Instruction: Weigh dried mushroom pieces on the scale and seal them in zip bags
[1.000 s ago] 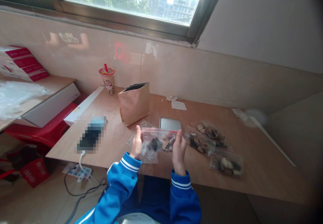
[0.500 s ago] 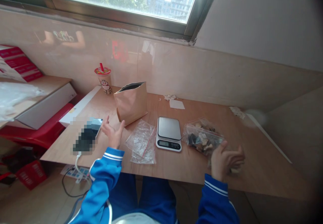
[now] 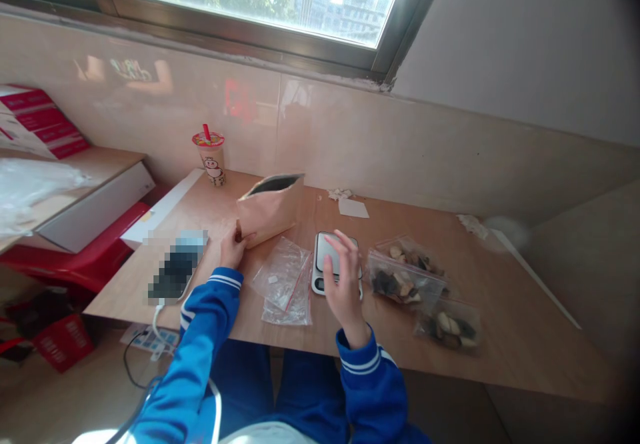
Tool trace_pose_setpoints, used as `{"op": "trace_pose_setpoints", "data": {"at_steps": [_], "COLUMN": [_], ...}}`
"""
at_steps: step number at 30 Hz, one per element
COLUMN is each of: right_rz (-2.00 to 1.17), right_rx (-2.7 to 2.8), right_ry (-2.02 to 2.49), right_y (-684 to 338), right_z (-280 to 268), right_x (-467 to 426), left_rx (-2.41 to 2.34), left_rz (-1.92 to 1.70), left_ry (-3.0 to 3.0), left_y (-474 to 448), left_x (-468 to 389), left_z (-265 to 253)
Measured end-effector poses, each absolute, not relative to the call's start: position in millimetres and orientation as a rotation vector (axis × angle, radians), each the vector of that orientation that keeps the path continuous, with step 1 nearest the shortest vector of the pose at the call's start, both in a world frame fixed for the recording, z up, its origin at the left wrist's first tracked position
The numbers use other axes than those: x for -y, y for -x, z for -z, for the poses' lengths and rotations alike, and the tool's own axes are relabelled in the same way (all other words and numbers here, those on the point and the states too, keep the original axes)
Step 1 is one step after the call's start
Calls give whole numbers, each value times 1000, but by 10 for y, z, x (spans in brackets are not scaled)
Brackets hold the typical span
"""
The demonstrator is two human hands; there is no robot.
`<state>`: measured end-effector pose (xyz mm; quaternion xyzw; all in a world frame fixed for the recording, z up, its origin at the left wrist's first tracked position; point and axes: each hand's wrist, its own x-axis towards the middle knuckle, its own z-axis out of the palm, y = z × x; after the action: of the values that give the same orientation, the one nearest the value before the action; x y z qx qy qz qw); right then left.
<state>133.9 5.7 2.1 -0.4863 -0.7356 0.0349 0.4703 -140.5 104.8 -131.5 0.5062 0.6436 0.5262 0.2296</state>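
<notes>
While the left hand (image 3: pixel 233 247) grips the pouch (image 3: pixel 273 211) low, the right hand (image 3: pixel 344 287) hangs over the scale (image 3: pixel 321 249), fingers open. Filled bags (image 3: pixel 397 285) lie alongside.

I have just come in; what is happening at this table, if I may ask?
A person's left hand grips the lower left side of an open brown paper bag. The right hand holds nothing and is over the digital scale; whether it touches it is unclear. Flat clear bags lie between paper bag and scale, and filled clear bags with dark and pale pieces lie right of the scale.
</notes>
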Motion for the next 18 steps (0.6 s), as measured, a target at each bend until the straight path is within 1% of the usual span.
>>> {"op": "trace_pose_setpoints", "data": {"at_steps": [5,9,11,13,15,18], "right_rz": [-114,-33,-68,-181,-360,-599], "right_rx": [2022,2090,2165,2228,2230,2000], "right_ry": [1087,1128,1171,1239,1271,1136], "right_y": [-950,-964,-1014,-1051,-1059,-1014], "right_z": [-160,-162,-147,-98,-6,175], "right_x": [-183,-123,-62,-27,-43,-152], "left_rx": [-1728,-1648,-1641,-1626,-1599,-1581], "left_rz": [-1550,-1664,-1701,-1741,-1809,-1914], "left_ry": [-1389,-1394,-1449,-1543,-1644,-1797], "left_y": [1397,1351,1331,1323,1326,1333], "left_x": [-955,-905,-893,-885,-875,-845], "left_z": [1317,1265,1246,1232,1217,1197]}}
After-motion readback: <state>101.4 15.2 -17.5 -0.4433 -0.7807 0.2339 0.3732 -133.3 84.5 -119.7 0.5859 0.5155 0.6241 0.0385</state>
